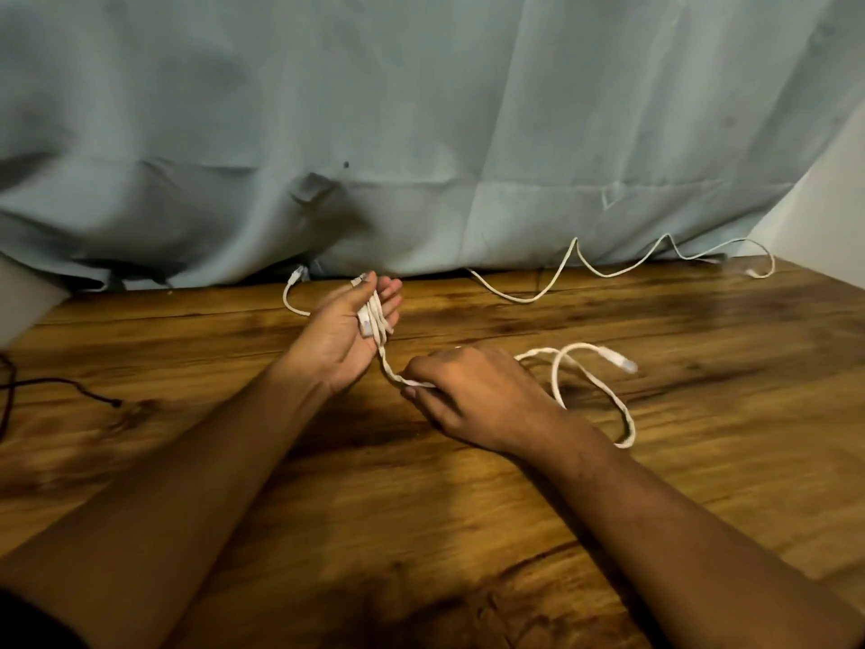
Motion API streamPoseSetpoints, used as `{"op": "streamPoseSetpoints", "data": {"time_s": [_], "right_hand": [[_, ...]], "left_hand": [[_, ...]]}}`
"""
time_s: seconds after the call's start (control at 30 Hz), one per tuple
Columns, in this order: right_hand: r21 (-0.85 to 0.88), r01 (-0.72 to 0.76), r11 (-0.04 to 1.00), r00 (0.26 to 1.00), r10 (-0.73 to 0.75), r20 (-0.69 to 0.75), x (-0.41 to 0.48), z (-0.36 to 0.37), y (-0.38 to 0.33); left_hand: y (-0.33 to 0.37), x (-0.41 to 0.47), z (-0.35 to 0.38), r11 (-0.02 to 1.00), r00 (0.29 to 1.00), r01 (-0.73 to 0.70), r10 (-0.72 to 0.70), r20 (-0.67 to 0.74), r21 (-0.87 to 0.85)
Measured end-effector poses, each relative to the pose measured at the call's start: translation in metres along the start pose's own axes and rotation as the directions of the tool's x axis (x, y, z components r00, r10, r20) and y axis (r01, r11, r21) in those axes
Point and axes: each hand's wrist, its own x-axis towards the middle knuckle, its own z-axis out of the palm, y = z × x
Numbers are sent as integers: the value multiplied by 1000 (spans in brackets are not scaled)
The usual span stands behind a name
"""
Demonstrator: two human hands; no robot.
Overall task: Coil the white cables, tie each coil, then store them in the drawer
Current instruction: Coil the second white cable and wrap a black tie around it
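Observation:
My left hand [346, 330] is held palm up over the wooden table [468, 498], with a few loops of a white cable [374, 316] wound around its fingers and one plug lying in the palm. From there the cable runs down to my right hand [472, 395], which pinches it against the table. Past my right hand the loose tail [604, 391] curls into a loop and ends in a plug at the right. A second white cable [561, 269] lies stretched in waves along the table's back edge. No drawer is in view.
A pale blue-green cloth [421, 133] hangs behind the table and covers the whole back. A short white cable end [292, 292] curves just left of my left hand. A dark red cord [56, 386] lies at the table's left edge.

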Motion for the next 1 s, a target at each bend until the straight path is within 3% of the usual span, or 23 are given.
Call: {"op": "streamPoseSetpoints", "data": {"time_s": [0.07,0.17,0.33,0.37,0.5,0.67,1.0], "right_hand": [[54,-17,998,999,19,-34,0,-2,0],[135,-76,988,987,94,-133,0,-6,1],[230,-175,957,940,232,-252,-4,-8,18],[246,-183,952,927,250,-280,-6,-8,23],[270,-211,939,889,299,-348,-8,-6,33],[209,-283,936,893,337,-299,-10,-6,39],[47,-329,943,923,331,-195,-10,-5,39]], "left_hand": [[-8,1,-4,977,998,-51,46,31,208],[-16,-5,-7,848,982,-106,9,186,519],[-17,-14,-3,620,937,-252,-34,347,743],[-18,-14,-2,614,931,-257,-48,361,746],[-18,-13,2,749,932,-174,-84,352,640],[-16,-22,13,863,907,-55,-167,387,502],[-7,-33,14,927,856,67,-244,457,369]]}}
